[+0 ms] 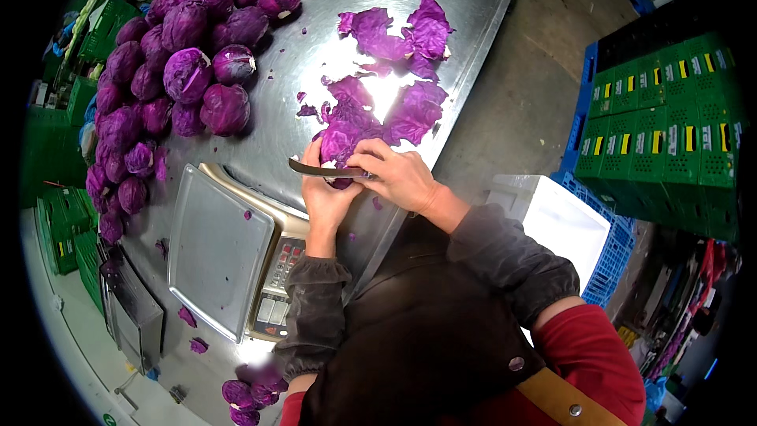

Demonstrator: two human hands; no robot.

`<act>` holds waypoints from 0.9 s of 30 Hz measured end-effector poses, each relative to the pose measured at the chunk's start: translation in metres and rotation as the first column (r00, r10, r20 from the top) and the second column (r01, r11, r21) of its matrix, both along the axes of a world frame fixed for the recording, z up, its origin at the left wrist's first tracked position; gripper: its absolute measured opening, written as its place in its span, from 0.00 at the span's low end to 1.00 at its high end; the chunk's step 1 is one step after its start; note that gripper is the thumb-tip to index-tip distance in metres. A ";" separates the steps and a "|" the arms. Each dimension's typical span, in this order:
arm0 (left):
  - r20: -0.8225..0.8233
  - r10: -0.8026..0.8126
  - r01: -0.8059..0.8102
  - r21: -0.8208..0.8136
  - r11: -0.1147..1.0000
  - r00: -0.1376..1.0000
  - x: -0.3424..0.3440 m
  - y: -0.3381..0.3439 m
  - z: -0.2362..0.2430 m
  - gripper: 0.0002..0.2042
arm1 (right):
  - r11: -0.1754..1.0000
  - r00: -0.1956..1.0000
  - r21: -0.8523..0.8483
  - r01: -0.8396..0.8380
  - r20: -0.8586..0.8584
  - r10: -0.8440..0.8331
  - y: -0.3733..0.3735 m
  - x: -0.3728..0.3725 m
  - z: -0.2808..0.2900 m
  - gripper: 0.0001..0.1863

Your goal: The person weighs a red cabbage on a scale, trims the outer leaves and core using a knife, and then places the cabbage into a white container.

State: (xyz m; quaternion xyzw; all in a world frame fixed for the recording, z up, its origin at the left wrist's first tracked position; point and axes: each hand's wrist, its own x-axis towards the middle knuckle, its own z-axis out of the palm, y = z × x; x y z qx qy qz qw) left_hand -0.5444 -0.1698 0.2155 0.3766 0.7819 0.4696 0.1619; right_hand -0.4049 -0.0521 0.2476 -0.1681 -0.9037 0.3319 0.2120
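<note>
My left hand (pixel 322 202) is closed round a purple cabbage (pixel 336 155) near the front edge of the steel table (pixel 464 47). My right hand (pixel 394 175) grips a dark curved knife (pixel 311 169), with its blade lying across that cabbage and pointing left. Torn purple outer leaves (pixel 414 110) lie on the table just beyond my hands. A steel-topped scale (pixel 221 252) with a keypad stands beside my left hand.
Whole purple cabbages (pixel 185 25) are heaped along the table's left, with a few more (pixel 240 394) at bottom left. Green crates (pixel 654 134) sit stacked on a blue pallet to the right, beside a white box (pixel 560 237). More green crates (pixel 106 28) stand at left.
</note>
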 end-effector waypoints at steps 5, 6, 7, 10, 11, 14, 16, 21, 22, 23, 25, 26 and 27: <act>0.054 0.038 -0.040 0.035 0.999 0.998 0.000 0.003 0.010 0.47 | 0.998 0.997 -0.027 -0.062 0.047 0.063 0.016 -0.005 0.013 0.20; 0.081 0.026 -0.023 -0.037 0.999 0.996 0.000 0.005 0.024 0.46 | 0.997 0.996 -0.023 -0.069 0.048 0.070 0.021 -0.006 0.013 0.20; 0.064 0.012 -0.005 -0.118 0.993 0.998 -0.003 0.004 0.026 0.46 | 0.997 0.996 -0.020 -0.077 0.049 0.078 0.027 -0.005 0.012 0.20; 0.080 0.013 0.006 -0.233 0.972 0.997 -0.005 0.000 0.035 0.46 | 0.991 0.991 -0.083 -0.107 0.065 0.113 0.039 -0.008 0.016 0.20; 0.096 0.022 0.003 -0.251 0.968 0.995 -0.005 -0.002 0.037 0.46 | 0.991 0.992 -0.091 -0.099 0.072 0.105 0.041 -0.010 0.017 0.20; 0.190 0.074 -0.046 -0.145 0.988 0.979 -0.001 -0.001 0.036 0.46 | 0.982 0.992 -0.170 -0.081 0.083 0.097 0.048 -0.017 0.015 0.20; -0.032 0.005 -0.008 -0.101 0.995 0.999 0.000 -0.001 0.017 0.50 | 0.953 0.984 -0.294 -0.075 0.133 0.119 0.055 -0.022 0.019 0.20; 0.083 -0.057 0.064 -0.089 0.994 0.995 -0.003 0.003 0.025 0.50 | 0.986 0.978 -0.167 -0.026 0.202 0.060 0.053 -0.034 0.027 0.32; 0.091 -0.073 0.081 -0.082 0.993 0.993 -0.006 0.002 0.022 0.50 | 0.978 0.969 -0.208 -0.031 0.235 0.080 0.055 -0.035 0.028 0.32; 0.097 -0.087 0.094 -0.074 0.993 0.992 -0.009 0.000 0.018 0.50 | 0.968 0.958 -0.249 -0.036 0.266 0.104 0.058 -0.038 0.029 0.32; 0.105 -0.102 0.111 -0.083 0.990 0.989 -0.012 -0.002 0.014 0.50 | 0.950 0.945 -0.309 -0.038 0.297 0.134 0.064 -0.040 0.030 0.30; 0.109 -0.104 0.115 -0.099 0.988 0.989 -0.012 0.001 0.019 0.49 | 0.952 0.941 -0.304 -0.044 0.307 0.141 0.067 -0.039 0.031 0.30; 0.112 -0.107 0.119 -0.115 0.986 0.988 -0.011 0.004 0.023 0.49 | 0.953 0.937 -0.298 -0.049 0.316 0.147 0.070 -0.039 0.034 0.29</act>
